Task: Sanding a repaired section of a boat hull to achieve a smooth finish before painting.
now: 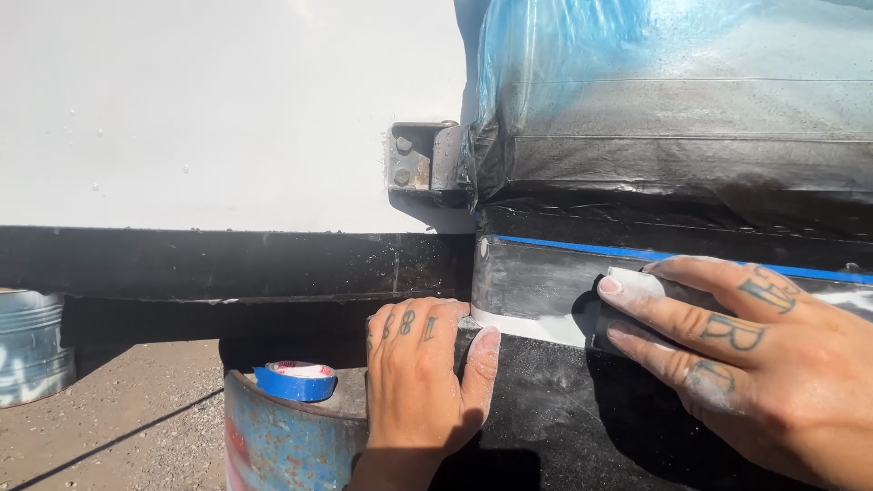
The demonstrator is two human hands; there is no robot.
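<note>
Low on the vehicle body, a dark sanding block (637, 314) lay flat against a smooth black panel (536, 282) dusted with white powder. The right hand (737, 355) pressed it there, fingers stretched out and close together over the block's top, fingertips chalky. Just above ran a thin strip of blue tape (673, 257), straight along the panel's upper edge. Over that hung crinkled plastic sheeting (673, 100), blue-tinted above and dark below, taut over a bulging shape.

The left hand (423, 377) rested beside the panel's left end, fingers curled under and thumb laid flat against the matte black surface (564, 409) below, which looked grainy with dust. Left of the sheeting sat a bare metal hinge (420, 164) with bolts, fixed to a glossy white wall (227, 109).

A roll of blue tape (296, 380) stood on a rusty, blue-painted drum (282, 441), touching the left wrist's side. Gravel ground (118, 409) lay open to the left, with another ribbed metal drum (32, 345) well apart.
</note>
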